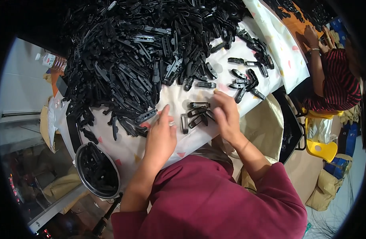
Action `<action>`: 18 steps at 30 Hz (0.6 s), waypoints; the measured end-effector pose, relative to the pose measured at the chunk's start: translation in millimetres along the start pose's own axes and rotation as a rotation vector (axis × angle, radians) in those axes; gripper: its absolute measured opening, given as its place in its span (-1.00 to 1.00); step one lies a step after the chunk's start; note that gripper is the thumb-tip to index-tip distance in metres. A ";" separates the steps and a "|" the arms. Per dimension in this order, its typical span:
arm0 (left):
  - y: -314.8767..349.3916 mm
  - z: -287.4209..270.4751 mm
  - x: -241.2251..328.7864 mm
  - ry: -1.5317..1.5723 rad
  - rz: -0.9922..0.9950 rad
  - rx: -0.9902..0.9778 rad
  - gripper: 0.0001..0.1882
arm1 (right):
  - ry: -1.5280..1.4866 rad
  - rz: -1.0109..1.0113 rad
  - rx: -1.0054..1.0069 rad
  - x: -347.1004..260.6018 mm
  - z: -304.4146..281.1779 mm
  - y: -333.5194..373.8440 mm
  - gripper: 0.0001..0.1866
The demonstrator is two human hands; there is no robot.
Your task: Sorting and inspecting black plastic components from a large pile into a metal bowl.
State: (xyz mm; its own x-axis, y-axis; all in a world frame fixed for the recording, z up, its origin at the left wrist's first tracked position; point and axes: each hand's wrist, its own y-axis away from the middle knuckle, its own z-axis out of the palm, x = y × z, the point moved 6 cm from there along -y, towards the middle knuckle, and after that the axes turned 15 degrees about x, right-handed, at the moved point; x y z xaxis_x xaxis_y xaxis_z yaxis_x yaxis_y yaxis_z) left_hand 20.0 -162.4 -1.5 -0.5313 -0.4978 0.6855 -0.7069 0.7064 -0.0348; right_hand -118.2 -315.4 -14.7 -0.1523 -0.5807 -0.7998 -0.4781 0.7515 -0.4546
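Observation:
My left hand [161, 137] hovers over the white patterned tablecloth [136, 153], index finger stretched out and nothing visibly held. Beside its fingertips lies a long black plastic part [145, 116] at the edge of the big heap. My right hand [228, 117] is open, thumb and fingers apart, at the right side of a small group of black clip-like parts [197, 112]. Its thumb is close to that group; whether it touches cannot be told. A slim rectangular black frame piece [184, 123] stands between my hands.
A large heap of black plastic parts [123, 67] covers the table's far left and middle. Several more lie in a loose cluster [246, 83] at right. A metal-rimmed bowl [118, 175] of black parts stands at the near left. A person in a striped top [340, 79] works at right, near a yellow stool [322, 147].

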 end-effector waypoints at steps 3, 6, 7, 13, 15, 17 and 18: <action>11.1 -15.1 -5.6 0.010 -0.060 0.078 -0.50 | 0.296 -0.435 -0.194 -48.2 26.1 0.1 -0.57; 25.7 -31.2 -8.1 0.084 -0.330 0.108 -0.57 | 0.384 -0.504 -0.308 -58.9 52.4 10.6 -0.57; 31.2 -31.4 -5.7 0.079 -0.336 0.116 -0.57 | 0.373 -0.509 -0.311 -57.0 52.7 12.1 -0.57; 75.7 1.5 10.0 0.117 0.016 -0.156 -0.67 | 0.328 -0.539 -0.189 -40.5 44.9 2.2 -0.58; 80.0 10.3 9.2 0.171 0.006 -0.235 -0.68 | 0.312 -0.516 -0.223 -52.1 50.1 -4.8 -0.60; 73.5 7.8 7.6 0.193 -0.010 -0.187 -0.69 | 0.301 -0.487 -0.256 -45.5 50.4 -3.2 -0.62; 64.7 6.0 5.0 0.176 -0.023 -0.126 -0.70 | 0.133 -0.211 -0.163 -19.3 43.4 -5.9 -0.66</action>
State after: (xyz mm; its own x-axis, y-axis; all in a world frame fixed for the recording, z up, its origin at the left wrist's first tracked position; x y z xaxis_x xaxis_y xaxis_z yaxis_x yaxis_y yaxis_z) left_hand -31.2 -122.2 -4.7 -0.4182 -0.4266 0.8019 -0.6481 0.7588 0.0656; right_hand -74.9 -295.1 -13.6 -0.1418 -0.7629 -0.6308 -0.6419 0.5560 -0.5281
